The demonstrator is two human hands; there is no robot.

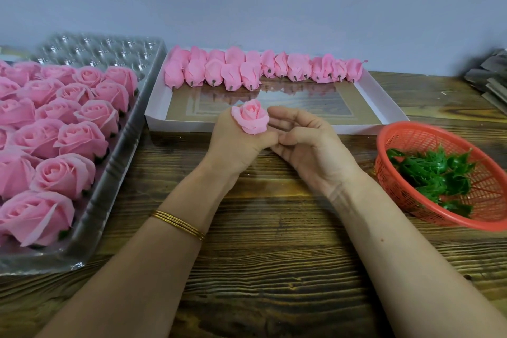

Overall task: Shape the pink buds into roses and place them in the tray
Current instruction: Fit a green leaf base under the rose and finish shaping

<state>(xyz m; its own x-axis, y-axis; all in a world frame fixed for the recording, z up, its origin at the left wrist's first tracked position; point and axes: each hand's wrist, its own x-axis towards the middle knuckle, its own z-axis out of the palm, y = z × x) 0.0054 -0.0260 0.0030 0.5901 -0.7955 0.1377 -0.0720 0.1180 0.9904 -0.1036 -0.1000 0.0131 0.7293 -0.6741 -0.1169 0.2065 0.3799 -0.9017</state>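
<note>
Left hand (236, 143) grips 1 rose (251, 116) from beneath, bloom up, above the table (274, 255) at the box's (384, 107) near edge. Right hand (304, 143) is against the left, forefinger just beside the petals, other fingers curled; whether it pinches anything, can't tell from here. Bangles (178, 223) on the left wrist. Tray (120, 145) to the left, its near part packed with finished roses (63, 145), far cells bare. Buds (247, 68) lie in roughly 2 rows along the box's far side. Basket (406, 134) at right holds green leaves (439, 175).
</note>
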